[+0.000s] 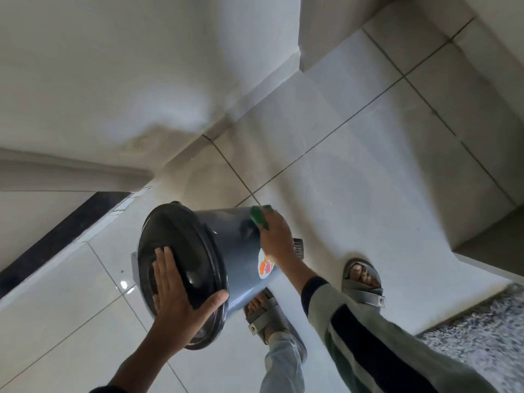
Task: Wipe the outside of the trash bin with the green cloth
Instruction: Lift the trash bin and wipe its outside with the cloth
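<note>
A grey-blue trash bin (232,236) with a black lid (181,251) is tilted toward me, its lid facing the camera. My left hand (177,290) lies flat on the lid with fingers spread, steadying it. My right hand (276,236) presses a green cloth (259,217) against the upper side of the bin's wall. A round sticker (265,265) with orange and pink marks shows on the wall just below that hand. The bin's foot pedal (297,246) pokes out behind my right wrist.
The bin stands on pale glossy floor tiles (354,165) near a white wall (113,66). My two sandalled feet (363,282) are right beside the bin. A grey shaggy rug (482,336) lies at the lower right, and a dark threshold strip (62,231) runs at the left.
</note>
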